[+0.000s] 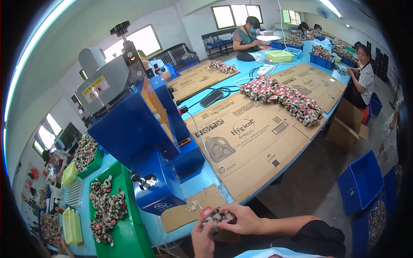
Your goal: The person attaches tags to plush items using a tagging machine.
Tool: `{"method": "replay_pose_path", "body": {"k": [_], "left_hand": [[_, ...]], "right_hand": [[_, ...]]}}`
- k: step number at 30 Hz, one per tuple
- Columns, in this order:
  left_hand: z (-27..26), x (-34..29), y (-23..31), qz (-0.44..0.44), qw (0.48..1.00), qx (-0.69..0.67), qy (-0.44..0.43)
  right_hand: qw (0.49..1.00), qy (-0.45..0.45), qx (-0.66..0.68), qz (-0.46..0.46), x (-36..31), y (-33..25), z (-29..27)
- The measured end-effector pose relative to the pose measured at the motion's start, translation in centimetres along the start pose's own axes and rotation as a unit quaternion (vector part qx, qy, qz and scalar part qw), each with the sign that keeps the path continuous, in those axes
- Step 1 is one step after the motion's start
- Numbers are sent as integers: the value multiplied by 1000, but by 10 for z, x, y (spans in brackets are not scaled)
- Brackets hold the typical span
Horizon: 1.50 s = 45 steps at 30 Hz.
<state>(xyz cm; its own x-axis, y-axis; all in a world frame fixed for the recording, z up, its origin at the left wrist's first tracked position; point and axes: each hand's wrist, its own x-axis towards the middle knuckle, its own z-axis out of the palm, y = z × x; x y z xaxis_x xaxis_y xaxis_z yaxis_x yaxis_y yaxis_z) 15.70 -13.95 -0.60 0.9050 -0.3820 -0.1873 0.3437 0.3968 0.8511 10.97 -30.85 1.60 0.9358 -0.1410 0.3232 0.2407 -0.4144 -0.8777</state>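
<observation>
Just beyond my lap, at the lower middle of the view, both hands hold a small plush toy (221,216) with mottled grey, black and white fur and a red tag. My left hand (203,241) grips its left side, thumb up against the fur. From the right, my right hand (246,220) pinches the toy between thumb and fingers. The toy's underside is hidden by my hands. Close ahead lies a small cardboard sheet (174,216) with pale scraps (193,207) on it.
A blue bench machine (133,124) stands ahead-left. Left of it, a green tray (138,234) holds more plush toys (107,206). Flattened cardboard (249,159) covers the blue table, bearing rows of toys (282,96) and a phone (211,98). Blue bins (361,176) are at right; several people work around.
</observation>
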Motion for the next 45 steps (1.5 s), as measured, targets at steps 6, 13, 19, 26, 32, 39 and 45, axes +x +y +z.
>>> {"method": "replay_pose_path", "body": {"k": [6, 13, 19, 26, 32, 39, 45], "left_hand": [[18, -4, -17, -54, 998, 13, 7], [33, -4, -16, -66, 998, 19, 4], [35, 3, -16, -63, 998, -12, 0], [28, 2, -19, -64, 998, 3, 27], [31, 6, -19, -52, 999, -15, 4], [33, 1, -17, -63, 998, -3, -10], [34, -1, -16, -91, 991, 7, -100]], "right_hand": [[997, 72, -2, -21, -25, 4, -7], [996, 65, 52, 27, -29, 20, -16], [998, 42, 43, 19, -19, 20, -22], [999, 39, 6, 3, -22, 19, -16], [999, 35, 0, 14, -17, 14, -20], [998, 60, -9, 6, -21, 21, -21], [993, 61, 46, 90, -21, 31, -39]]}}
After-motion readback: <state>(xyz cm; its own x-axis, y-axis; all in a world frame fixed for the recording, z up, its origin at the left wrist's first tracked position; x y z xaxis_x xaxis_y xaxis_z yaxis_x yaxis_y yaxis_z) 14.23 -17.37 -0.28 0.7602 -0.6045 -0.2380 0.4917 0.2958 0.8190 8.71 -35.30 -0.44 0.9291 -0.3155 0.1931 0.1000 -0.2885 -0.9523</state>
